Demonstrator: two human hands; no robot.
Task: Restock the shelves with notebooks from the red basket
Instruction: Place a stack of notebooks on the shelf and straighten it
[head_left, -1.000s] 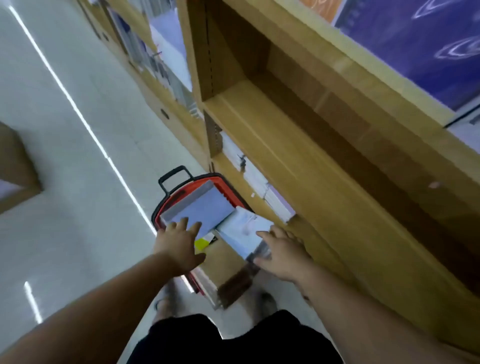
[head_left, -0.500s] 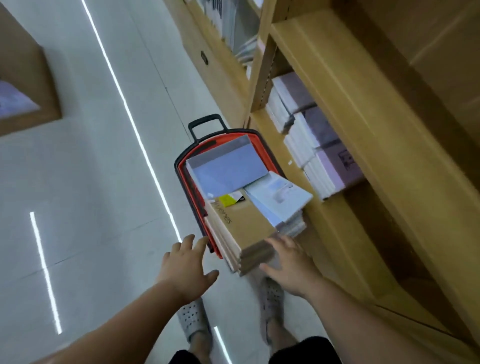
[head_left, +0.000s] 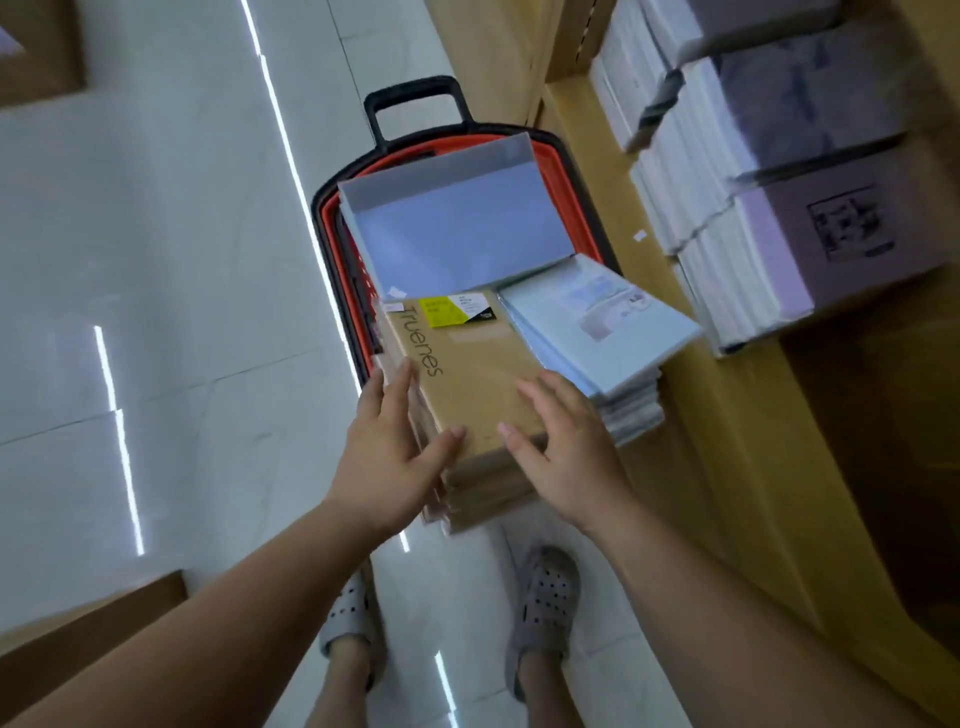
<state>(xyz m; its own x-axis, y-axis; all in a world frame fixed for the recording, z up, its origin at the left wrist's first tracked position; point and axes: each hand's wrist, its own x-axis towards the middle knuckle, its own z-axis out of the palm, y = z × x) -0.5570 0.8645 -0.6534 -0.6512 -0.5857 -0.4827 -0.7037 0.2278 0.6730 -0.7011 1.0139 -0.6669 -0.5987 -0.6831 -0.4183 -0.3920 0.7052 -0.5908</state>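
Reaching down over the red basket (head_left: 332, 244) on the floor, we have our left hand (head_left: 387, 457) and right hand (head_left: 563, 452) spread on the brown notebook stack (head_left: 467, 384), grips loose and clenched on nothing. To lift cleanly, we judge the fingers should slide under both long edges, since the pale blue notebooks (head_left: 597, 322) overlap its right corner and may slip. The lower shelf (head_left: 701, 415), beside the lilac stacks (head_left: 769, 218), sits just right.
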